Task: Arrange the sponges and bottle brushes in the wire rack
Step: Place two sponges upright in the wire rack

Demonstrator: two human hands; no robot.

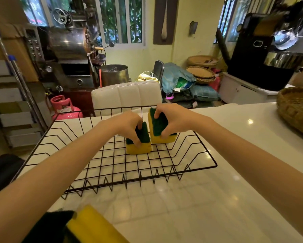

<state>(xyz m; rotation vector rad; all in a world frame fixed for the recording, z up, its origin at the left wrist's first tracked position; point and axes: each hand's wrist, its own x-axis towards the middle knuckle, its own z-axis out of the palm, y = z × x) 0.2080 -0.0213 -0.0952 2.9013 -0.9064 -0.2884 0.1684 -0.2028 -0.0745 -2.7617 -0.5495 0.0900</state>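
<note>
Standing two yellow-and-green sponges on edge inside the wire rack on the white worktop, the left hand pinches the near sponge and the right hand grips the far sponge, the pair just beside each other toward the rack's far side. The task looks barely begun: another sponge lies on the worktop at the near edge, and no bottle brushes are visible
</note>
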